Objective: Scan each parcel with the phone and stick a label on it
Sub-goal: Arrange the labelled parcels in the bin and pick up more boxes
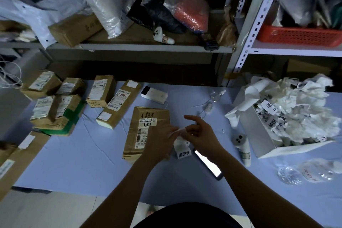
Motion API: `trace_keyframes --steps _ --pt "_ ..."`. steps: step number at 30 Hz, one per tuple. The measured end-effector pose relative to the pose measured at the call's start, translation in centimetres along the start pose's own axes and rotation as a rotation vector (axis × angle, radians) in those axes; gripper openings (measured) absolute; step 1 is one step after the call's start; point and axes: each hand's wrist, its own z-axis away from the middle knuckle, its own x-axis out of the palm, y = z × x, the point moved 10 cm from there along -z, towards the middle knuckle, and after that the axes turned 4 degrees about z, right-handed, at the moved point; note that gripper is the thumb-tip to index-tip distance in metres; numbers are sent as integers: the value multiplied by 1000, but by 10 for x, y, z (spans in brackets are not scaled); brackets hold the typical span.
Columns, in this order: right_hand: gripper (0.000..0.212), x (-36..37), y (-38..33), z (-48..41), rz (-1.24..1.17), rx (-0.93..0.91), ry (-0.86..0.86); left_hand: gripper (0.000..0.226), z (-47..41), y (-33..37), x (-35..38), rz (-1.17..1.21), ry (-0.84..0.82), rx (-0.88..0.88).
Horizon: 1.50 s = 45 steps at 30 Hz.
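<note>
Label strip pinched between left hand and right hand beside brown parcel.

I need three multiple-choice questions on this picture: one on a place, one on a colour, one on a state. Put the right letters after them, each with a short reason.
1. Where does the phone lie?
A. on the floor
B. on the blue table, screen up
C. inside a drawer

2. What colour is the basket on the right shelf?
A. green
B. red
C. black

3. What are the left hand and the right hand doing?
A. lying flat on the table
B. holding the phone
C. pinching a white label strip between them

Answers:
1 B, the lit phone lies on the table, right of the brown parcel.
2 B, its mesh wall is red.
3 C, both hands pinch the strip and neither touches the phone.
</note>
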Motion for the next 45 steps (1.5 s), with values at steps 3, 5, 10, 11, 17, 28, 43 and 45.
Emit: trace_keyframes --steps 3,5,10,11,17,28,43,45 --pt "49 1 -4 -2 75 -24 -3 19 5 -13 2 163 10 -178" --pt "50 2 -5 -2 140 -36 -23 13 9 -26 2 248 52 -307" --pt "51 -6 17 -1 412 47 -6 16 16 -40 -16 293 246 -421" --pt "51 -11 25 1 461 86 12 17 18 -41 -21 276 293 -433" --pt "44 -20 28 7 585 123 202 5 25 -32 -51 77 463 -361" --pt "30 29 -5 -22 -162 227 125 43 36 12 -57 -479 462 128" --pt "16 82 35 -52 -191 321 89 12 31 -115 -78 350 367 -698" --pt "17 88 47 -62 -159 434 139 12 16 -122 -85 221 297 -625"
